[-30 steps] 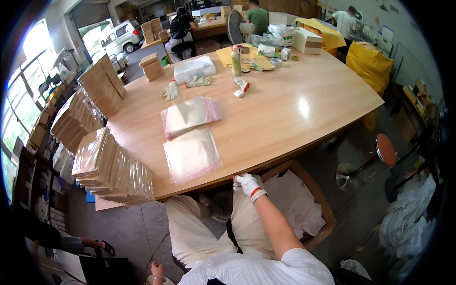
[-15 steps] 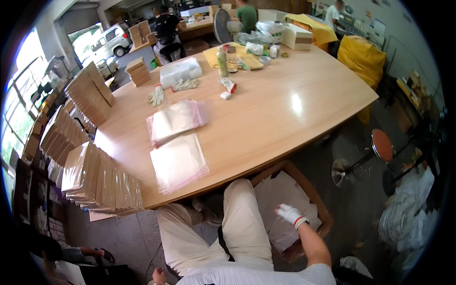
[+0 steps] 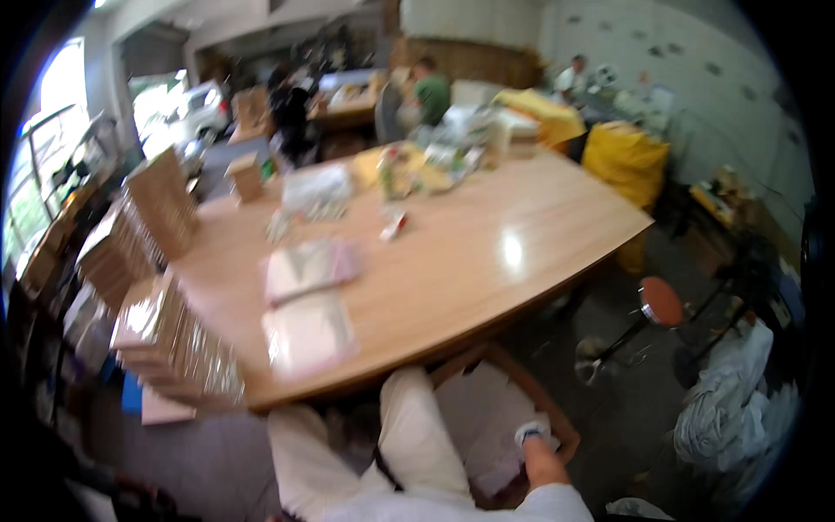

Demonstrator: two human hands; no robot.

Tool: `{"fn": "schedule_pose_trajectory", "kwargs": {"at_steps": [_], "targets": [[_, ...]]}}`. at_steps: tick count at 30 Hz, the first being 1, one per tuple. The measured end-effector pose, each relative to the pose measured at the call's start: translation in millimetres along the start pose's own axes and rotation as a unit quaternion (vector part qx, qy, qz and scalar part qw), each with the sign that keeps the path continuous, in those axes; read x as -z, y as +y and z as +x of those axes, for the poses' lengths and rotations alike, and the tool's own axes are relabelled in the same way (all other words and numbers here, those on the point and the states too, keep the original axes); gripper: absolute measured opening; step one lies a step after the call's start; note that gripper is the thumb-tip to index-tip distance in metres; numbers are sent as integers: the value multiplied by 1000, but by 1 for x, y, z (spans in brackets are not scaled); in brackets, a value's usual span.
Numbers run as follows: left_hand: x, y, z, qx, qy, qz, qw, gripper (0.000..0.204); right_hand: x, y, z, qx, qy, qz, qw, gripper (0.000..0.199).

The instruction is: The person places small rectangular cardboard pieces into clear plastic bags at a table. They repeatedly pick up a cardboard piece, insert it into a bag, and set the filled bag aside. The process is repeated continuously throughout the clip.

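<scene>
One gloved right hand (image 3: 531, 432) reaches down into the cardboard box (image 3: 565, 431) beside the bench (image 3: 487, 261), touching white sheets (image 3: 478, 418); grip state cannot be told.

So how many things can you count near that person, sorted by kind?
Clear bag piles on the table: 2 (upper, lower)
Cardboard box by the right hand: 1
Red stool: 1
Yellow bag: 1
Total: 5
</scene>
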State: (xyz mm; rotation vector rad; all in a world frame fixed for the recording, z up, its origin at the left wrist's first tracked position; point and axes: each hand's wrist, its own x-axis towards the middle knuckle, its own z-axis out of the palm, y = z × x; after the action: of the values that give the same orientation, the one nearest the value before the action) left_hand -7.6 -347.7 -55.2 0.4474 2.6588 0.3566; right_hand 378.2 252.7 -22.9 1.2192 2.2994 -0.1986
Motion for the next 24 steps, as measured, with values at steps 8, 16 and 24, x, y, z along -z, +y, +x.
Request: {"fn": "schedule_pose_trajectory", "kwargs": {"at_steps": [8,16,24], "targets": [[30,68,19,44,-28,-26,998,28,12,-36,-35,-5,-8,253,968,39],[46,79,33,39,-39,-36,998,28,-6,-60,-34,68,-38,235,969,41],[49,84,44,40,-48,-43,997,28,-46,-57,-40,91,-69,192,975,43]]}}
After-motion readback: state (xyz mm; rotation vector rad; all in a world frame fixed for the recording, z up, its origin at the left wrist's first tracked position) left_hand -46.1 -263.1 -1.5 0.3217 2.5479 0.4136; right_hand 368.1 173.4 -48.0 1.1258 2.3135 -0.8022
